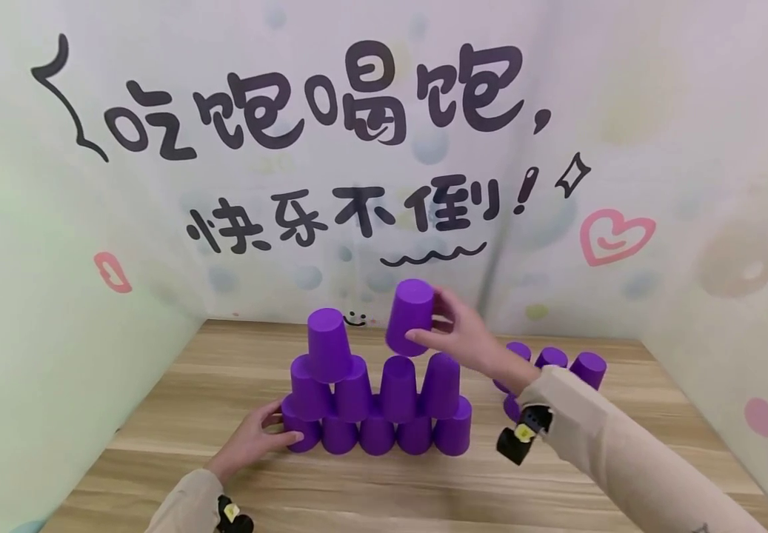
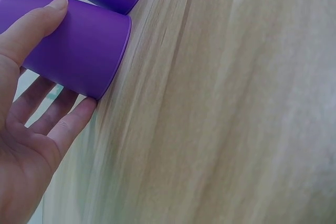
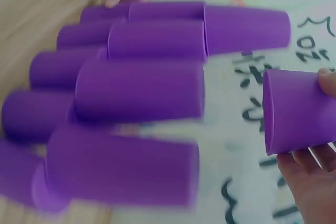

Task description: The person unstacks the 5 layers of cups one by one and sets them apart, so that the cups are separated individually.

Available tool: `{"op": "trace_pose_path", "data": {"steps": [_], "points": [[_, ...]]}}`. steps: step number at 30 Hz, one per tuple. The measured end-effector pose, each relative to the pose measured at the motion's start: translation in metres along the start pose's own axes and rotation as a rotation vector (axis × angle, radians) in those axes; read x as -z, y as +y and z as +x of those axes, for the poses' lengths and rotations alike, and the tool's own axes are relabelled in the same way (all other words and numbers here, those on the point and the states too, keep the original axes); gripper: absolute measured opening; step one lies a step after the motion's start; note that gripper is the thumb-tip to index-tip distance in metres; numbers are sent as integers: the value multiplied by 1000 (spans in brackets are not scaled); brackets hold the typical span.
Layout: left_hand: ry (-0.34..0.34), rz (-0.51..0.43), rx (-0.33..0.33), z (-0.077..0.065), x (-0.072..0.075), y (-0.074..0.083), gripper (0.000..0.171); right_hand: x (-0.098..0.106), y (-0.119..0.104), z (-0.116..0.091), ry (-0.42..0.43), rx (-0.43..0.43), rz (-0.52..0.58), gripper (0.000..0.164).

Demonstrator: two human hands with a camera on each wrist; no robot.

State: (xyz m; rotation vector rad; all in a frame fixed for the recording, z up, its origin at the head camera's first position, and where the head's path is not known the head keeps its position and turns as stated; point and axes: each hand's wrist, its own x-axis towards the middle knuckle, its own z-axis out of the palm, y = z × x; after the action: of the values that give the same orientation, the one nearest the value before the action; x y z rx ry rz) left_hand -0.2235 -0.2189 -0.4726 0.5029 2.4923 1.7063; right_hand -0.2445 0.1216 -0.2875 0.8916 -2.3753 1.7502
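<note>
Upside-down purple cups stand stacked in rows on the wooden table. My right hand (image 1: 466,337) holds a purple cup (image 1: 410,314), mouth down, between thumb and fingers. It is above the second row, to the right of the top-left cup (image 1: 328,344), and the right wrist view shows a gap under its rim. At the bottom row's left end, my left hand (image 1: 250,440) holds the outermost cup (image 2: 84,51). Its thumb lies on one side and its fingers lie along the other, one fingertip near the rim where it meets the table.
Several more purple cups (image 1: 588,368) stand on the table (image 1: 370,492) at the right, partly behind the right forearm. A white printed backdrop (image 1: 357,159) with black lettering rises behind the table, with pale walls on both sides. Each wrist wears a black camera strap.
</note>
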Motion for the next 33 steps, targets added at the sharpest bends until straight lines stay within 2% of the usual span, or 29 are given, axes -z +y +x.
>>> {"op": "trace_pose_path", "data": {"steps": [4, 9, 15, 20, 26, 33], "points": [[-1, 0, -11, -1, 0, 2, 63, 35, 3, -10, 48, -12, -76, 61], [11, -1, -5, -2, 1, 1, 63, 81, 16, -34, 154, -59, -224, 63], [32, -5, 28, -3, 1, 1, 64, 117, 44, -70, 276, -100, -356, 60], [32, -11, 31, -3, 0, 1, 65, 134, 75, -101, 346, -153, -389, 59], [20, 1, 20, -1, 0, 1, 65, 142, 115, -134, 423, -220, -444, 59], [15, 6, 11, 0, 0, 1, 64, 137, 149, -158, 408, -370, -448, 68]]}}
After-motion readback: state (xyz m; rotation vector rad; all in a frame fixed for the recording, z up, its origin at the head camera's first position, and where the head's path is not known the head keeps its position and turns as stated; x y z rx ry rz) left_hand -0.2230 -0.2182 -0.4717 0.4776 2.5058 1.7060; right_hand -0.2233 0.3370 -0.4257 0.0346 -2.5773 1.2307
